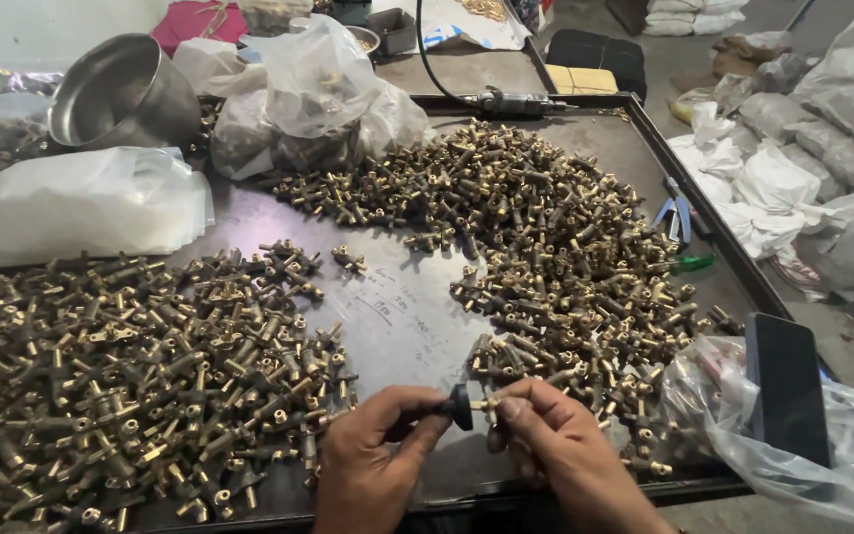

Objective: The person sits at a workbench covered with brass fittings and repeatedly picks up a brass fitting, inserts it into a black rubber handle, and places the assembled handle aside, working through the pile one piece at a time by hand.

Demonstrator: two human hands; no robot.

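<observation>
Over a metal tray [402, 336], left hand [373, 460] pinches a black knob [461, 406]; right hand [560, 450] grips a brass fitting [484, 403].

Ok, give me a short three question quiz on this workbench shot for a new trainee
1. True or false: the left hand pinches a black knob.
2. The heap of brass fittings on the left lies: A) on the dark metal tray, B) inside the steel bowl, C) on the floor.
3. Name the flat dark thing lying on the clear bag at right.

Key: 1 true. 2 A. 3 a phone.
</observation>
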